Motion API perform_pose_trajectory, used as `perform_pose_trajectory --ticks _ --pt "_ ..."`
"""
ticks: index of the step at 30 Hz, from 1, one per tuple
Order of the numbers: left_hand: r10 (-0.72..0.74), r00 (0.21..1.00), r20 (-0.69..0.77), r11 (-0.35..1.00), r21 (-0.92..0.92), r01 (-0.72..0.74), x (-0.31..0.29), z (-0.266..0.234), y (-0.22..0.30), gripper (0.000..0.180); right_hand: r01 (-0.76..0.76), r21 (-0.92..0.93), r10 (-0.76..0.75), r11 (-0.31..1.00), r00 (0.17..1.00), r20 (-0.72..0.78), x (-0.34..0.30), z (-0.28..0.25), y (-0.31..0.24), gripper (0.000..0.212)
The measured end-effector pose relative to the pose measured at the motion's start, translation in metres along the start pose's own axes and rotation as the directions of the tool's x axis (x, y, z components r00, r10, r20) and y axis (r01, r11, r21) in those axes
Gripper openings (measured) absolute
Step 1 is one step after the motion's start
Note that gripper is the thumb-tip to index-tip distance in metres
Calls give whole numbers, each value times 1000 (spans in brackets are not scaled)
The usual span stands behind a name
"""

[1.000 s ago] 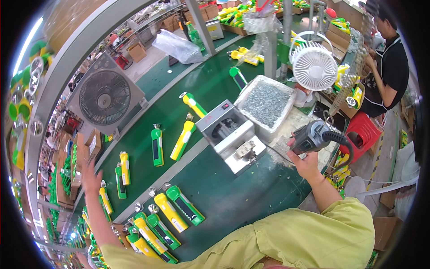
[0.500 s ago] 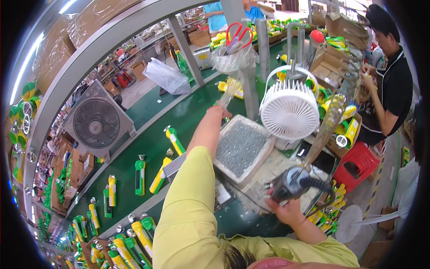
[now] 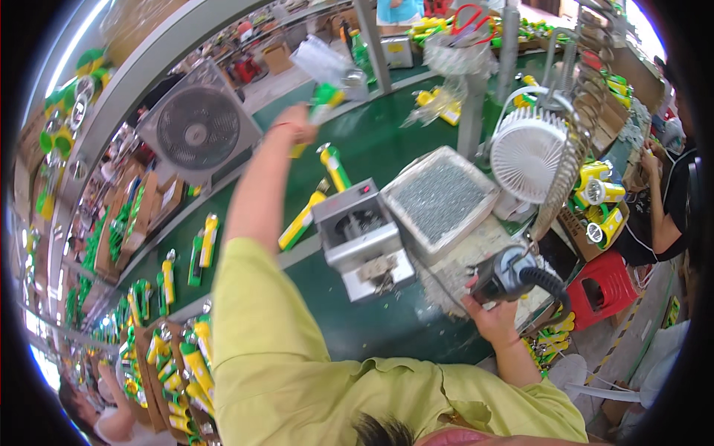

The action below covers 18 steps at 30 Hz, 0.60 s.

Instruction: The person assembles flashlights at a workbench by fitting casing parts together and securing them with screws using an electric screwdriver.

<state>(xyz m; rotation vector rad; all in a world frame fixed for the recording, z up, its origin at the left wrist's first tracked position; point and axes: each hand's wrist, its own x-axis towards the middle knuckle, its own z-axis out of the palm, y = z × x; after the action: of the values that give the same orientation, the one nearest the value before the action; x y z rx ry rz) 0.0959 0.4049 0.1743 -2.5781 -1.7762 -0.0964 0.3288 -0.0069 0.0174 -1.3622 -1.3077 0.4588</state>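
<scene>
My left hand (image 3: pixel 292 125), smeared by motion, reaches over the far left of the green bench. It is closed around a green-and-yellow flashlight (image 3: pixel 325 100). My right hand (image 3: pixel 492 316) grips a grey-and-black power screwdriver (image 3: pixel 494 276) with a thick black cord, hanging under a coiled spring (image 3: pixel 580 141). Left of this tool stands a small grey metal machine (image 3: pixel 361 241) with a red display. Beside the machine is a shallow white tray (image 3: pixel 487 199) heaped with tiny metal pieces, likely screws. Two more flashlights (image 3: pixel 303 217) (image 3: pixel 335 167) lie between the machine and my left arm.
A box fan (image 3: pixel 197 126) stands at the far left and a white round fan (image 3: pixel 529 152) hangs right of the tray. A clear bag of scissors (image 3: pixel 465 52) sits on a post. A red stool (image 3: pixel 599 291) and a co-worker (image 3: pixel 669 201) are at right.
My left hand has swung leftward from beyond the tray and now holds a flashlight. The metal machine, mostly covered by my arm before, shows fully. My right hand keeps hold of the screwdriver.
</scene>
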Motion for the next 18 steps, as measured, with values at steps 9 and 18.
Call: perform_pose_trajectory --ticks 9,18 --pt "-676 675 -295 500 489 715 -423 -28 -335 42 126 22 -126 992 992 21 -6 22 -21 78" --pt "-953 286 -95 168 620 767 -627 7 -407 39 -106 249 111 963 994 -5 -11 57 -60 30"
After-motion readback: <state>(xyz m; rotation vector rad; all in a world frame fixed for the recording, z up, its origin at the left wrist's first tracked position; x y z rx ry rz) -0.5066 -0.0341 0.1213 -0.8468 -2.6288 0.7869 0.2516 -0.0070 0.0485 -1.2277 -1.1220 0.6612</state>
